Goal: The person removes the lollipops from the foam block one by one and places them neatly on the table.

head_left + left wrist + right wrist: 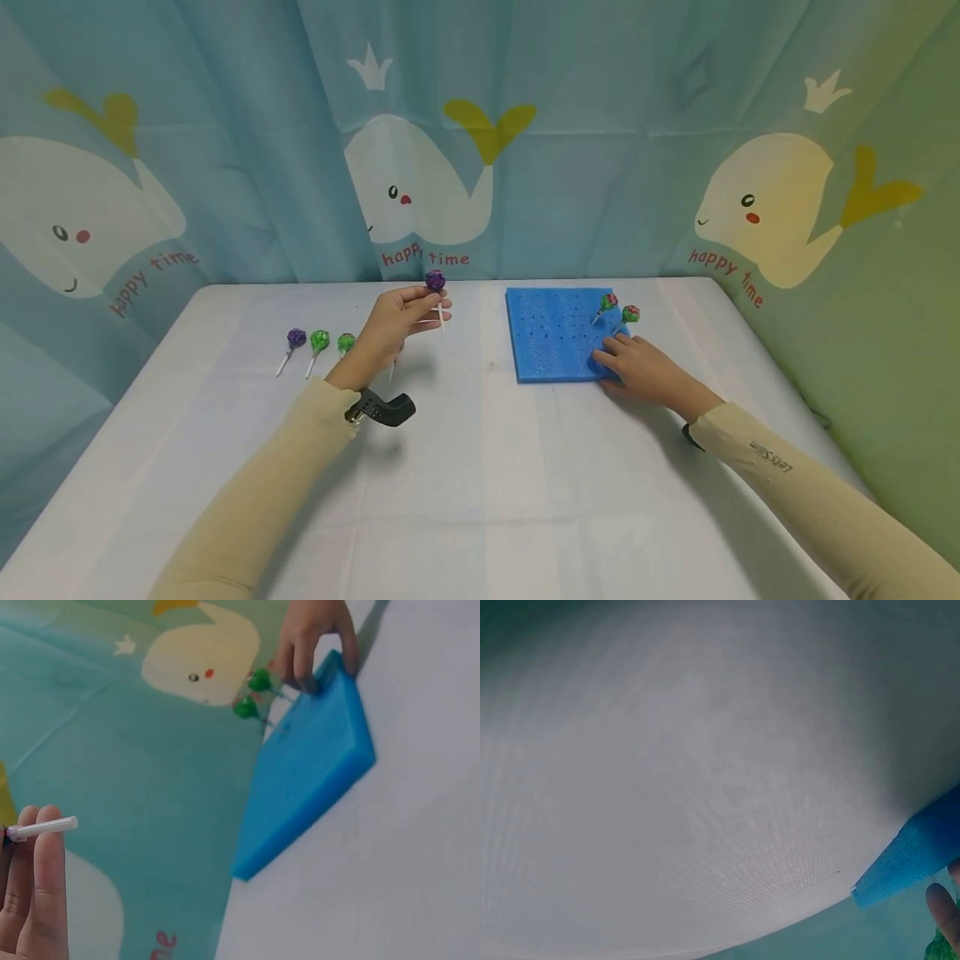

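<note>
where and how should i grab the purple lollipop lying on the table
Probably by the round head of the purple lollipop, from above and the left: a green lollipop lies close on its right, and the thin stick, pointing near-left, would be left free.

a curtained-off table corner, folks, whether home or studio is tough to call! blue-green curtain (585, 75) hanging at the back and down both sides, cartoon whales (431, 187) all over it, little crowns (370, 71), red "happy time" lettering (448, 259), and before it, a white cloth-covered table (450, 483)!
</note>
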The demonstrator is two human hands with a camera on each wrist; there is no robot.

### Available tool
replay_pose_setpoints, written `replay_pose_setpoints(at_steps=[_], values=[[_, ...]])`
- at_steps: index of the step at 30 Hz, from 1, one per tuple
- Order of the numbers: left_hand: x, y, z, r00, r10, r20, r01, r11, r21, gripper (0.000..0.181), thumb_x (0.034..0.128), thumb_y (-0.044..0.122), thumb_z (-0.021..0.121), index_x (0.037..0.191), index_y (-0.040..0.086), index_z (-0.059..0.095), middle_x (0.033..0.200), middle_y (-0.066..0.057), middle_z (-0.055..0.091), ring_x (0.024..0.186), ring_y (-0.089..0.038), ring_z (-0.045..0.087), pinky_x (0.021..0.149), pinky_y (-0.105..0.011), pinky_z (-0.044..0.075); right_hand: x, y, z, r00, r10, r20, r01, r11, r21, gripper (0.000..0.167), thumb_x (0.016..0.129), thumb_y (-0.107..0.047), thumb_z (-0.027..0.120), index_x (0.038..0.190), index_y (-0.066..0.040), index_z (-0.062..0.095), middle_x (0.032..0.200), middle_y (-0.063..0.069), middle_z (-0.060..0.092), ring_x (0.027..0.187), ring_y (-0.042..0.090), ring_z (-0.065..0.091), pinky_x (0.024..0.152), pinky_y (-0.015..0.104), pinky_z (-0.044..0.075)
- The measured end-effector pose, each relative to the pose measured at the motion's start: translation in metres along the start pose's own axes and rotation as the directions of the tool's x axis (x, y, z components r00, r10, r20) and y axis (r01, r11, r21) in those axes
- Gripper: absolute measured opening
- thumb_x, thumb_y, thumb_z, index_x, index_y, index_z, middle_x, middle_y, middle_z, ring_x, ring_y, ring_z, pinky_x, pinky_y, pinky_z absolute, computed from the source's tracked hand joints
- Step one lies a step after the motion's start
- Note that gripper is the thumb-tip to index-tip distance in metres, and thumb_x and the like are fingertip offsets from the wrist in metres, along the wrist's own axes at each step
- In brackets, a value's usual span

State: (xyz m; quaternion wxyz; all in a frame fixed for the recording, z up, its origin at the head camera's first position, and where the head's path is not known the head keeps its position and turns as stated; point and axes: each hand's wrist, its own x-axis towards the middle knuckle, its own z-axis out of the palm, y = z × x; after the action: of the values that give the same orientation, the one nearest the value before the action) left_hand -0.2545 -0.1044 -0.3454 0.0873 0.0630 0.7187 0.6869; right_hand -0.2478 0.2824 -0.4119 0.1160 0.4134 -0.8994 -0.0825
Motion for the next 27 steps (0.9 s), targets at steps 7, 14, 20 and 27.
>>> replay_pose_setpoints(at_steps=[7,14,20,27], values=[[-0.009,-0.003,-0.025,0.998,-0.047,-0.042,0.047,0.999,0.012,0.042,0.0951,0.024,0.056,0.127,-0.003,0.052,0.095,0.012,0.069,0.084,0.001,0.067,0.082,-0.016,0.054,-0.001,0.001,0.003,1.000,-0.004,-0.013,0.004,1.000,-0.001,0.036,0.077,-0.027,0.076,0.101,-0.007,0.058,0.088,0.009,0.055,0.078,0.024,0.053,0.064,0.041,0.050],[-0.021,0.002,-0.049,0.992,-0.085,-0.088,0.087,0.996,0.013,0.044,0.0944,0.020,0.057,0.130,-0.005,0.047,0.088,0.019,0.068,0.083,0.004,0.066,0.079,-0.012,0.053,-0.001,0.001,0.003,1.000,-0.010,-0.024,0.010,1.000,0.001,0.036,0.077,-0.025,0.077,0.100,-0.007,0.058,0.085,0.008,0.054,0.075,0.023,0.051,0.062,0.039,0.048],[-0.031,0.003,-0.073,0.991,-0.083,-0.109,0.081,0.996,-0.025,0.046,0.0928,0.014,0.059,0.131,-0.005,0.044,0.086,0.022,0.069,0.082,0.005,0.066,0.077,-0.010,0.053,0.000,0.002,0.004,0.999,-0.014,-0.041,0.014,1.000,0.005,0.036,0.075,-0.025,0.078,0.099,-0.007,0.058,0.086,0.008,0.054,0.075,0.023,0.051,0.061,0.039,0.049],[-0.044,0.004,-0.101,0.989,-0.062,-0.131,0.048,0.993,-0.107,0.023,0.0907,0.011,0.061,0.112,0.009,0.053,0.088,0.020,0.070,0.081,0.004,0.067,0.075,-0.010,0.053,0.000,0.002,0.003,1.000,-0.005,-0.013,0.005,1.000,0.013,0.035,0.077,-0.026,0.077,0.100,-0.008,0.058,0.087,0.008,0.055,0.077,0.022,0.051,0.063,0.038,0.050]])
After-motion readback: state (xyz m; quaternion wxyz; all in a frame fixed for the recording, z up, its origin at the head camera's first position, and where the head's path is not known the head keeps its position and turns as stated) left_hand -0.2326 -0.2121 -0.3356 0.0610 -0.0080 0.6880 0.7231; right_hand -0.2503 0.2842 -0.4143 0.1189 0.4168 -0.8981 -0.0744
